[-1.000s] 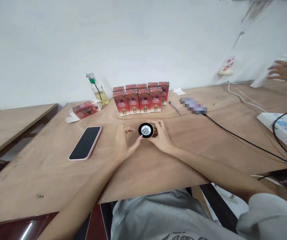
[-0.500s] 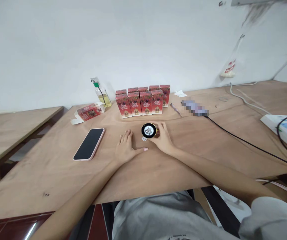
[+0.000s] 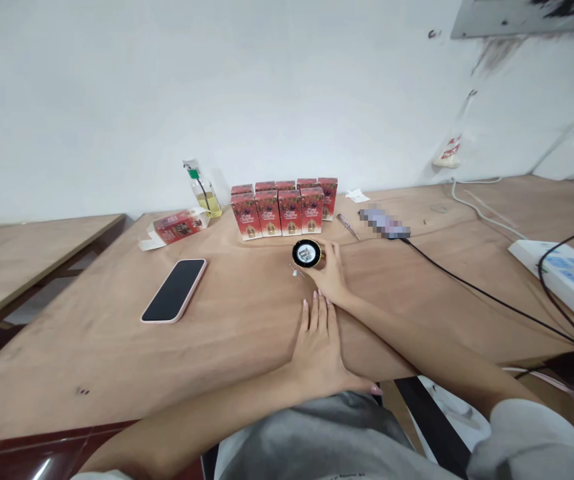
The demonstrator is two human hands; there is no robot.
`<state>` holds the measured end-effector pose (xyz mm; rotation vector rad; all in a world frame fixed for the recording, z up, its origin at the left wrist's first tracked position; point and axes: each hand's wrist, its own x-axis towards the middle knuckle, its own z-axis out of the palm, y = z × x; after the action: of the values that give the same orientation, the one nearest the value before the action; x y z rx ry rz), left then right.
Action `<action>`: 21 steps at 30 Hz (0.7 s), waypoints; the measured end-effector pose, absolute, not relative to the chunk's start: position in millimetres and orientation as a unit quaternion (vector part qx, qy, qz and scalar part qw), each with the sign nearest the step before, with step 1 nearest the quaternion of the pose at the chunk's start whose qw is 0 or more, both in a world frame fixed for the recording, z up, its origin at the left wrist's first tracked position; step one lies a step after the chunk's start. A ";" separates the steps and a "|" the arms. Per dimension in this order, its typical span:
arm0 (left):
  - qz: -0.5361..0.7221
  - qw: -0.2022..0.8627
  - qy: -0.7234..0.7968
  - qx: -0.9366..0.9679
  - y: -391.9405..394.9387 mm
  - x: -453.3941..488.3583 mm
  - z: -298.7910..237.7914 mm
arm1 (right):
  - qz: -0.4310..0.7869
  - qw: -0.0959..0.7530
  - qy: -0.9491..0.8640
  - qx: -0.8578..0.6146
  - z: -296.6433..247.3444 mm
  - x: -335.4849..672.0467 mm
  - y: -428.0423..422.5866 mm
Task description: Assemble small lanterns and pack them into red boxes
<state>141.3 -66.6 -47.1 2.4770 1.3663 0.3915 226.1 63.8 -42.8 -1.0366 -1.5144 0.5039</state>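
Note:
My right hand is closed around a small round jar with a black-rimmed white lid, holding it on the wooden table. A tiny pale scrap lies just left of the jar. My left hand lies flat and open near the table's front edge, fingers stretched out beside my right wrist, holding nothing. Behind the jar stands a row of several red cartons.
A pink-cased phone lies face down at the left. A fallen red carton and a small bottle of yellow liquid sit at the back left. A screwdriver, a black cable and a white power strip are at the right.
My left hand has drawn back from beside the jar to the table's front edge and lies flat. My right hand has pushed the jar a little farther away. The view has shifted.

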 end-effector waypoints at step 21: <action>0.146 -0.072 0.474 0.865 46.8 139.5 -37.6 | 0.192 0.675 -0.520 -0.487 -56.1 252.3 111.3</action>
<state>139.5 46.8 -37.6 2.8512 1.5620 0.4810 252.3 111.3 -56.1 -1.0966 -1.1697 0.4311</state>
